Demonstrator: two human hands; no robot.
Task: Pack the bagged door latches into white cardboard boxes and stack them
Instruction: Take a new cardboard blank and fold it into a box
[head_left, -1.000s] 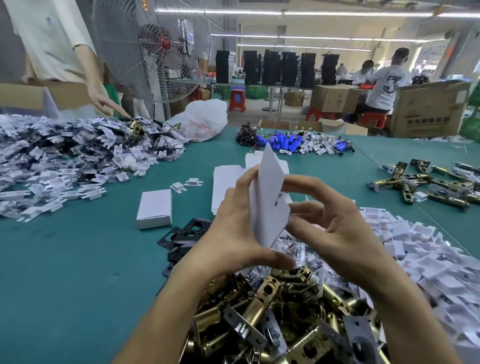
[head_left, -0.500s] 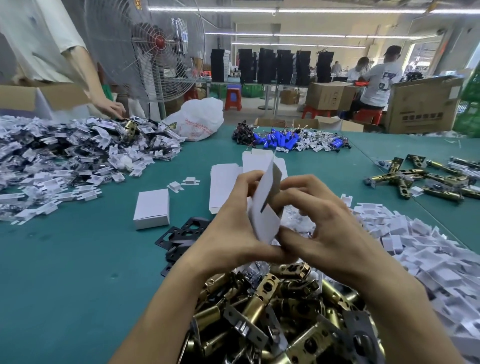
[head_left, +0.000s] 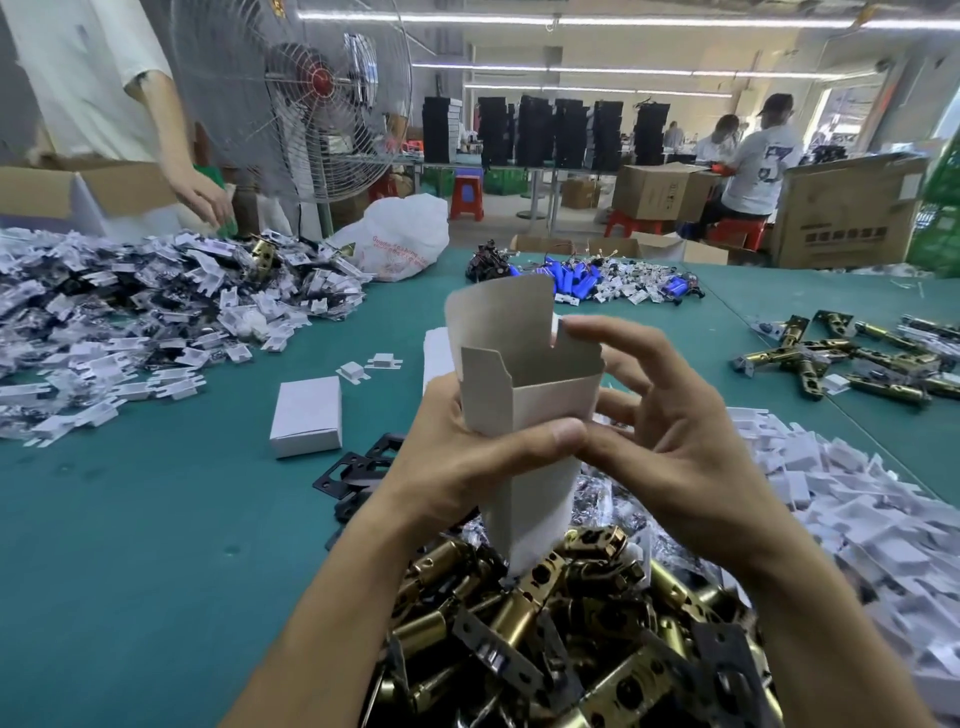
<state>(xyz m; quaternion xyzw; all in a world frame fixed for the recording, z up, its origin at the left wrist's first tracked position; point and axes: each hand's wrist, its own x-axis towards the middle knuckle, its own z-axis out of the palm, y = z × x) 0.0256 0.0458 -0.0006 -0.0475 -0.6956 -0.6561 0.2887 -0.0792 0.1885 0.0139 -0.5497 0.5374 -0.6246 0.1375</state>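
Above the green table (head_left: 156, 545), left grip (head_left: 467, 457) wraps the box (head_left: 540, 400) midway.

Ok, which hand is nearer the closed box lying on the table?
Left. The left hand sits just right of the closed box; the right hand is farther right, beyond the open box.

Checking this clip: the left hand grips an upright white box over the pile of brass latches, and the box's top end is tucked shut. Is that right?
Not quite. In the head view the left hand does grip the upright white box over the pile of brass latches, but the top end is open: its flaps stand up and the inside shows.
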